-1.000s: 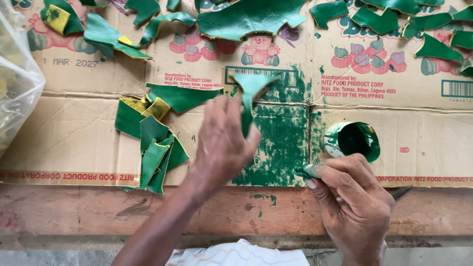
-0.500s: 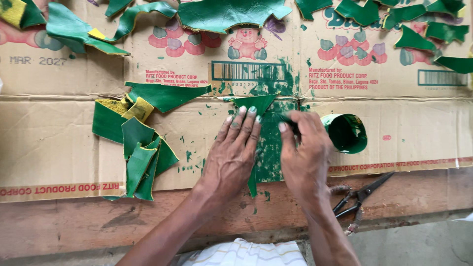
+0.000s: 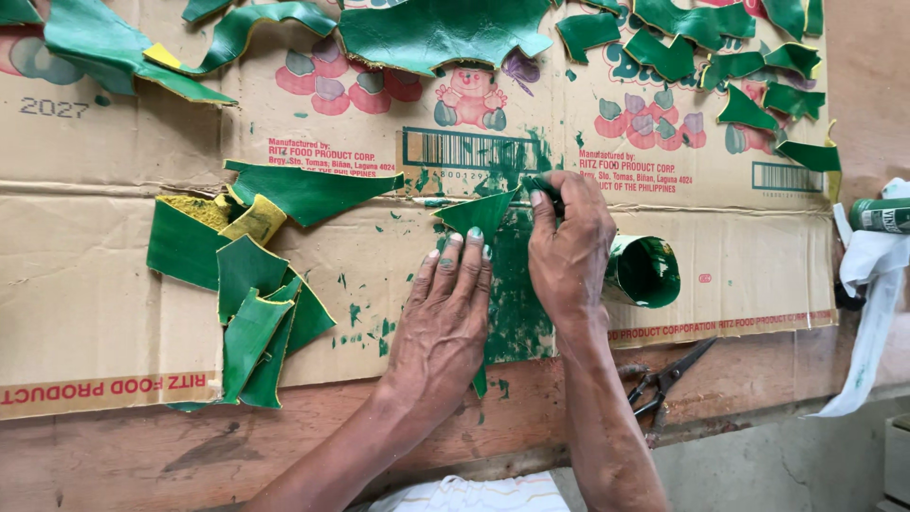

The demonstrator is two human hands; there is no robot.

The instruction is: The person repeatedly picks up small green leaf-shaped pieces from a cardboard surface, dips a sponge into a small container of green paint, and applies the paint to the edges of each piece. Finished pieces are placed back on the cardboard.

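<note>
pressing flat, left hand pins green strip on cardboard; right hand pinches its far tip, paint-wet.

Soft, even daylight, faint shadows, no glare; sharp throughout with slight blur at the edges.

A flattened brown cardboard box is lying across the wooden bench, carrying red lettering, pink and green cartoon prints, and black barcode panels. At the right edge, a small green tube with a white label is resting on white cloth.
</note>
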